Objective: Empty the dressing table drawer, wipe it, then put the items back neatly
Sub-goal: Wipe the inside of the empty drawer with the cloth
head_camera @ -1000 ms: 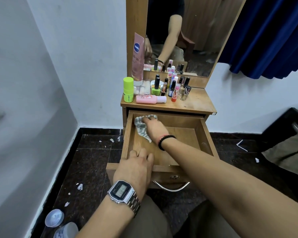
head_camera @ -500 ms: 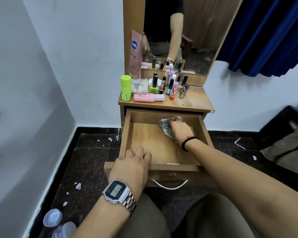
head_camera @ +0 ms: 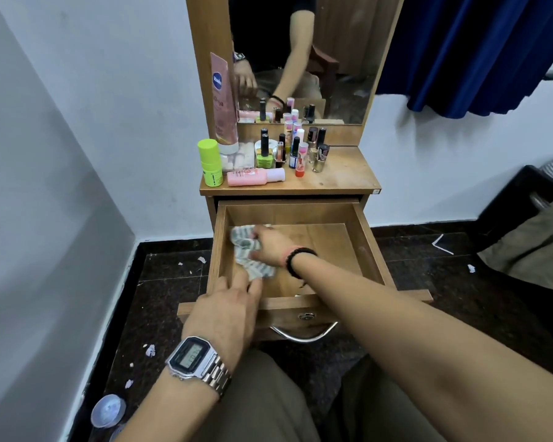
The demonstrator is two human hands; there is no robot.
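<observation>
A: Nearest us, our left hand (head_camera: 227, 309) rests over the front edge of the drawer (head_camera: 369, 247), fingers curled over the lip into the inside. That grip steadies the drawer and carries nothing else.

B: Just beyond it, our right hand (head_camera: 270, 244) has its grip bunched round the striped cloth (head_camera: 248, 253), fingers curled into it, pressing it onto the drawer floor by the left wall. What we can see of the floor to the right of that grip is bare wood.

A: So we judge the drawer emptied and the wiping step in hand. The items stand beyond both grips, up on the worktop (head_camera: 342, 177): the pink bottle (head_camera: 256, 177) lying on its side, the green container (head_camera: 210, 162) upright beside it, the nail polish bottles (head_camera: 296, 151) clustered before the mirror (head_camera: 332, 59).

B: Next, we think, the cloth should sweep rightward and along the back corners, then go aside. After that, we reach past the drawer for the bottles and set them back in rows.
</observation>
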